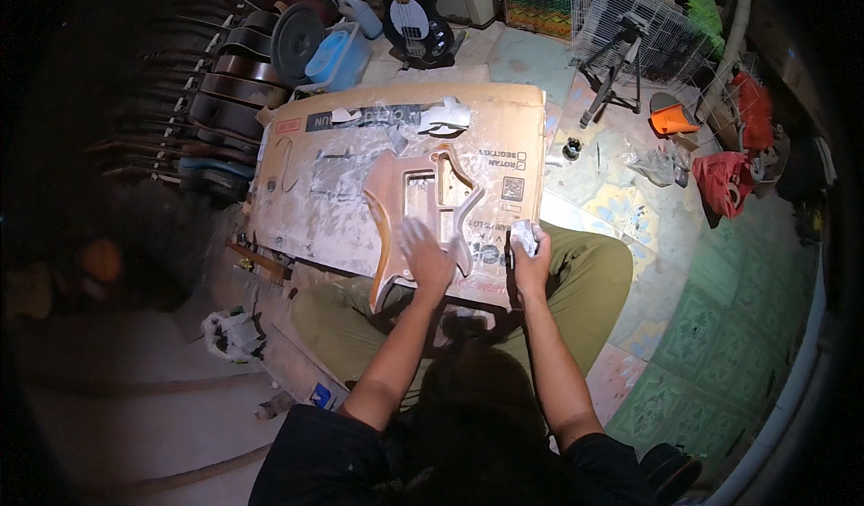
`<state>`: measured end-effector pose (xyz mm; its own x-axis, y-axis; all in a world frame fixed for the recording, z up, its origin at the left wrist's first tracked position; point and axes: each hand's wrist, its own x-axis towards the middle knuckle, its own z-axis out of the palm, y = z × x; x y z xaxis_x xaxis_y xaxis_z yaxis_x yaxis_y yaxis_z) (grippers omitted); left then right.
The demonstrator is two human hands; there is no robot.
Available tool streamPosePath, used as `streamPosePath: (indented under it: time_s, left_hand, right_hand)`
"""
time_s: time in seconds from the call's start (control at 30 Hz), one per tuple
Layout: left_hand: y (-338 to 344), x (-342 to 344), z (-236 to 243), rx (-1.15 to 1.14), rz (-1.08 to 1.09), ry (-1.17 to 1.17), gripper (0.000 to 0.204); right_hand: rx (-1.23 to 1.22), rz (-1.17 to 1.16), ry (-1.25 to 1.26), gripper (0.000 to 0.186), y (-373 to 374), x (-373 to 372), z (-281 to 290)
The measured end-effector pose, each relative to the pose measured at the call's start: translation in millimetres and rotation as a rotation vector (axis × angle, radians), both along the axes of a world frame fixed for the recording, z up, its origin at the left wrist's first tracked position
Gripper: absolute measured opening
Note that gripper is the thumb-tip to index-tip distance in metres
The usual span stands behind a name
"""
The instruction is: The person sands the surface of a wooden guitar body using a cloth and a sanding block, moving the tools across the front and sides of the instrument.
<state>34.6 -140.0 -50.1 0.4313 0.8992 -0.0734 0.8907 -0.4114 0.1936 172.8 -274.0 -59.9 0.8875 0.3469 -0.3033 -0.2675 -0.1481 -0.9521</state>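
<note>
Nearest to the camera, the person's two bare forearms reach out over olive-trousered knees toward a large flattened brown cardboard sheet point(315, 209) that lies on the floor and partly across the lap. The left hand point(426, 259) lies open, fingers spread flat on the near end of an unfinished, pale wooden electric guitar body point(423, 205) with pointed horns and routed cavities. That body sits near the middle of the cardboard, its orange-tinted edge toward the left. The right hand point(529, 259) is closed around a small crumpled pale pad or cloth point(524, 236), just right of the body's near horn; what it is made of I cannot tell.

With only a flat palm holding it, the body could slide or pivot on the dusty cardboard if rubbed hard. The thin pointed horns look easy to chip if it slips off the near edge toward the tiled floor point(702, 308). White dust on the cardboard could get dragged back onto the surface.

Farther off on the left, a row of dark finished guitars point(229, 83) leans close enough to catch drifting dust.
</note>
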Motion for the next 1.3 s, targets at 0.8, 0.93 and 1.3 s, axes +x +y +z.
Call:
streamPosePath:
  time_s: [0.8, 0.93, 1.3]
  left_hand:
    - [-2, -1, 4, -0.075, -0.296, -0.031, 0.104]
    - [23, 15, 4, -0.057, -0.284, -0.058, 0.104]
    - [55, 38, 18, -0.175, -0.262, -0.044, 0.106]
  right_hand:
    - [0.004, -0.015, 0.075, 0.047, 2, -1, 17]
    - [0.004, -0.02, 0.095, 0.048, 3, 1, 20]
    - [0.024, -0.034, 0.11, 0.045, 1, 1, 16]
